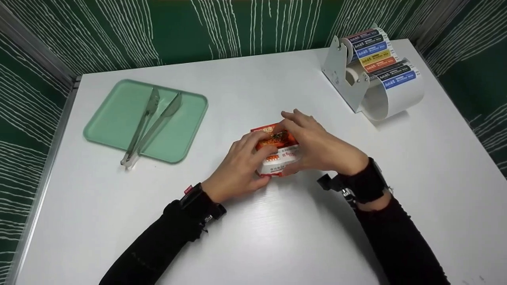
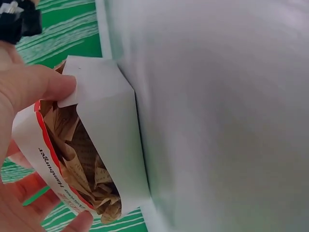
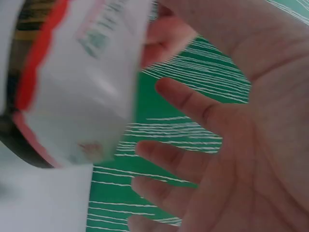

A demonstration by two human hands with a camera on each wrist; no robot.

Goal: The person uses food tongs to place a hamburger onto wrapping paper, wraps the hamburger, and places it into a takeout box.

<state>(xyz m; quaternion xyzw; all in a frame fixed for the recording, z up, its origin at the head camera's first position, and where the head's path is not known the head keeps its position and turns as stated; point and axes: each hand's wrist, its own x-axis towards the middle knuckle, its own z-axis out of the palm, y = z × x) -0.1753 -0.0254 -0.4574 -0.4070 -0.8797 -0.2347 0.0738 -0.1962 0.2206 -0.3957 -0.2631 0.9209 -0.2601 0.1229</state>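
A red and white hamburger box (image 1: 286, 153) sits on the table between the two hands. My left hand (image 1: 239, 168) grips it from the left. In the left wrist view the thumb lies on a white flap of the box (image 2: 111, 130), with fingers on the printed side. Crumpled brown printed paper (image 2: 82, 150) shows through the open side of the box. My right hand (image 1: 323, 148) is at the box's right side, fingers spread over it. In the right wrist view its fingers (image 3: 181, 162) stand apart from the box; whether the thumb touches it is hard to tell.
A green tray (image 1: 105, 113) lies at the left, with metal tongs (image 1: 144, 128) across it, their hinged end past the front rim. At the back right stands a label dispenser (image 1: 344, 79) with rolls of coloured labels (image 1: 374, 49). Green walls border the white table (image 1: 253, 237).
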